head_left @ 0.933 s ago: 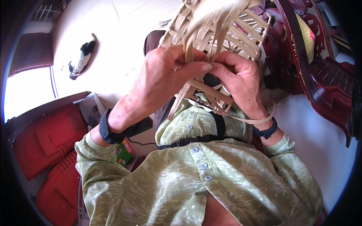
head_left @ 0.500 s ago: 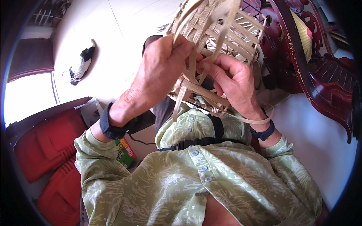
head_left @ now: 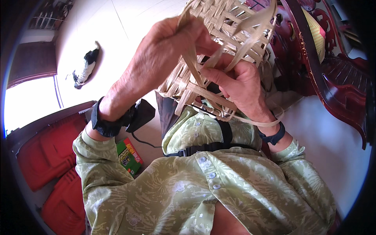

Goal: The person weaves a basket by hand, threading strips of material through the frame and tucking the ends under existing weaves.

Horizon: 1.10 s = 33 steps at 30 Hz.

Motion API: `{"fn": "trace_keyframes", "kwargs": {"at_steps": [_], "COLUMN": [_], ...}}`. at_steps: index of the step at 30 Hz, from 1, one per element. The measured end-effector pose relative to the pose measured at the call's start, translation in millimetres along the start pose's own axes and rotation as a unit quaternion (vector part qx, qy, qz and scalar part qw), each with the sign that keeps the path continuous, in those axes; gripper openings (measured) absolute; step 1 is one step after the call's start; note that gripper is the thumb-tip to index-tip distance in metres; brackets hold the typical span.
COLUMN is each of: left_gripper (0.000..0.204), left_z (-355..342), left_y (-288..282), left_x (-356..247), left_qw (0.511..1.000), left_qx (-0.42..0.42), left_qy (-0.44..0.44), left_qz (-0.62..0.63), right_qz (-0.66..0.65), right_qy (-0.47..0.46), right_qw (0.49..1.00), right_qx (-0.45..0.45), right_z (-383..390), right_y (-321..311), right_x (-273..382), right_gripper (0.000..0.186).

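An open-weave piece of pale tan flat strips (head_left: pixel 223 17) rests over my lap, with long loose strips standing up from it. My left hand (head_left: pixel 168 47) is raised at its upper left, fingers closed on a strip that runs down into the weave. Lower and to the right, my right hand (head_left: pixel 237 84) pinches a strip between thumb and index finger within the weave, other fingers curled. A thin loop of strip (head_left: pixel 268 123) hangs around by my right wrist. The underside of the weave is mostly hidden.
Carved dark-red wooden furniture (head_left: pixel 337 102) stands at my right, a yellow object (head_left: pixel 315 33) behind it. Red plastic pieces (head_left: pixel 49 147) lie at my left, near a green-and-red box (head_left: pixel 129 156). A small black-and-white animal (head_left: pixel 84 70) lies on the pale floor (head_left: pixel 109 51).
My left hand has risen up and to the left with a strip, away from my right hand, which has shifted slightly left. More of the lower left weave now shows.
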<state>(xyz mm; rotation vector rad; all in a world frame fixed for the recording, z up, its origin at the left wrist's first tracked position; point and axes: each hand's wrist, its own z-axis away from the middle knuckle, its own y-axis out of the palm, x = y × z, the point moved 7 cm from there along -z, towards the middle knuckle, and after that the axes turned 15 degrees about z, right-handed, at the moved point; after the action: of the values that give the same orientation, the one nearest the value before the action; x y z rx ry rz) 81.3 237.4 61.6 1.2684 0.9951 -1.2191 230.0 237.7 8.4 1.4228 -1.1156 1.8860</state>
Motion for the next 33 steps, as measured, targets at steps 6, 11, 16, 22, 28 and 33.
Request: {"fn": "trace_keyframes", "kwargs": {"at_steps": [6, 11, 16, 22, 28, 33], "left_gripper": [0.032, 0.029, 0.086, 0.058, 0.026, 0.031], "left_z": [-30, -76, -44, -6, 56, 46], "left_y": [-26, -25, 1, -54, -51, -18], "left_x": [-40, -95, -70, -40, 10, 22], "left_qw": [0.997, 0.986, 0.986, 0.950, 0.947, 0.954], "left_qx": [0.005, 0.124, 0.155, -0.059, -0.093, -0.017], "left_qy": [0.033, 0.108, 0.065, 0.130, -0.090, -0.166], "left_qz": [0.064, 0.007, 0.022, -0.278, -0.293, -0.247], "right_qz": [-0.015, -0.006, -0.007, 0.018, 0.045, 0.064], "right_qy": [0.014, -0.001, 0.000, 0.025, 0.013, 0.011], "right_qw": [1.000, 1.000, 1.000, 0.999, 0.998, 0.997], "right_qx": [0.001, -0.021, -0.024, -0.008, -0.038, -0.046], "right_z": [7, 4, 4, 7, 4, 4], "right_y": [0, -1, -1, 3, 0, 0], "right_x": [-2, -2, -6, -4, 0, 0], "right_gripper": [0.021, 0.021, 0.020, 0.025, 0.018, 0.019]}}
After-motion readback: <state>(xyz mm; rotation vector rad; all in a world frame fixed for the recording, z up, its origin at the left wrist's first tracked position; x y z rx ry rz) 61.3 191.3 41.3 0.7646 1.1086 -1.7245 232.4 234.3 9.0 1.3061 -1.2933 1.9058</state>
